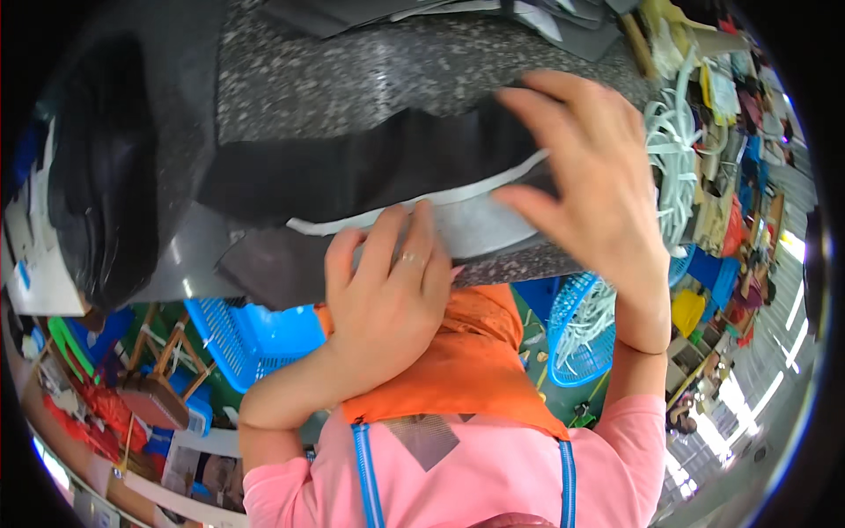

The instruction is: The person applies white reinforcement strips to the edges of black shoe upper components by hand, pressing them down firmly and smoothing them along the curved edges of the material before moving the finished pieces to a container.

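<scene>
A long black sheet of flexible material (370, 167) lies across the speckled dark table (290, 79). A narrow white strip (352, 223) runs along its near edge in a shallow curve. Below the strip shows a shiny grey piece (484, 227), and a dark flap (273, 264) spreads at the near left. My left hand (387, 290) rests with its fingers stretched over the strip's middle and the grey piece. At the right end my right hand (598, 167) has thumb and fingers wide apart, close to the strip's end. Its fingertips are slightly blurred.
Dark cut pieces (343, 16) are heaped at the table's far side, and a black stack (106, 167) stands at the left. White strips (673, 158) hang in a bundle at the right. Below are a blue crate (273, 334) and a blue basket (572, 356) holding white strips.
</scene>
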The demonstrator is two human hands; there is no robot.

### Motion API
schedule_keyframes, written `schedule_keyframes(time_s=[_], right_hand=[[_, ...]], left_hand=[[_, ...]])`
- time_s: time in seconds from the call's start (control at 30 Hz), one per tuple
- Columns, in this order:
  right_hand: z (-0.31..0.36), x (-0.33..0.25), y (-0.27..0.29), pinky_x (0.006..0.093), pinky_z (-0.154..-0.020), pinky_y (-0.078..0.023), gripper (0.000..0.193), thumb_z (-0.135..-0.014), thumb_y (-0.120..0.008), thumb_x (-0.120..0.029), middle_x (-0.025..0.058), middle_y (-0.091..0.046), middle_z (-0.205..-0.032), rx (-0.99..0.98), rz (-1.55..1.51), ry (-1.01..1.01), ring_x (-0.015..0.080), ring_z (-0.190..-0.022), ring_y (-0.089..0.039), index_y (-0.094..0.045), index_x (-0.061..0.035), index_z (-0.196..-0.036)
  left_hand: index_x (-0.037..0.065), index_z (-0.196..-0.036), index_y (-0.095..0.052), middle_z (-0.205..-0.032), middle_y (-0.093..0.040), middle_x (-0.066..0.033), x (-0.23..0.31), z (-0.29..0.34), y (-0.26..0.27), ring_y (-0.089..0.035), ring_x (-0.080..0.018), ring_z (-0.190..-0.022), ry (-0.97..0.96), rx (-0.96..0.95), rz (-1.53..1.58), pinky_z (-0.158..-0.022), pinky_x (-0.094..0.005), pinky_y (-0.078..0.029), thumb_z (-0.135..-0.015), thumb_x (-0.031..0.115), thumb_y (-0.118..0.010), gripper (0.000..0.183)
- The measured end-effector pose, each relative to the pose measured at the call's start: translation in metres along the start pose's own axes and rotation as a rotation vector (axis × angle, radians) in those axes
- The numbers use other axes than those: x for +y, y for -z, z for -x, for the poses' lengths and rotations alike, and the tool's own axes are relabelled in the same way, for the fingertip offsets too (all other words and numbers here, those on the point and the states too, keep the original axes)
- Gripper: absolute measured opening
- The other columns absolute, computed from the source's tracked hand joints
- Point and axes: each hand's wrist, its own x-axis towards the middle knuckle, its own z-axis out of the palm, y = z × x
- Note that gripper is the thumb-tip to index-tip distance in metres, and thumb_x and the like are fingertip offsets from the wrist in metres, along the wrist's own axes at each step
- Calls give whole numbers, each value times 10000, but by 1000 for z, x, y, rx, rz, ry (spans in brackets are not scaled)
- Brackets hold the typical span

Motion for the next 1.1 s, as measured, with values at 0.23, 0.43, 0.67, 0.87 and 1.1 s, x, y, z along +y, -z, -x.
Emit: schedule_keyframes(time_s=[0.23,0.43,0.67,0.87,1.1], right_hand=[[-40,-45,-34,413,-849,-437,419,-757,-785,-233,102,-625,-1066,-168,-283,13,324,-964,-594,-670,-35,-1109],[12,-62,-43,393,-856,-567,273,-770,-687,-89,166,-671,-1179,-33,-561,387,321,-1019,-678,-710,26,-1016],[10,-54,-53,357,-922,-567,329,-732,-652,-124,191,-651,-1208,-76,-377,613,294,-1099,-649,-701,67,-996],[-3,-58,-42,297,-845,-553,290,-708,-616,-178,182,-627,-1271,-237,-344,631,226,-1024,-596,-690,22,-904],[-2,-63,-46,324,-817,-549,198,-724,-640,-168,124,-668,-1183,-207,-371,494,221,-967,-619,-657,-11,-844]], left_hand=[[57,-1057,-712,-1214,-684,-154,-43,58,-9,-595,-302,-1164,121,268,115,-981,-412,-436,-819,117,-717,245],[98,-1013,-689,-1139,-654,-103,-52,72,-19,-613,-336,-1065,26,219,-68,-987,-480,-416,-808,76,-688,206],[49,-1152,-651,-1427,-502,-228,-61,48,21,-647,-351,-998,610,450,746,-769,-403,-558,-717,21,-797,460],[61,-1247,-646,-1335,-593,-181,-92,60,32,-680,-260,-916,-113,139,130,-804,-381,-571,-768,77,-679,481],[69,-1328,-592,-1424,-528,-193,-79,58,84,-382,-417,-1407,181,-129,-230,-1155,-546,-284,-701,268,-825,698]])
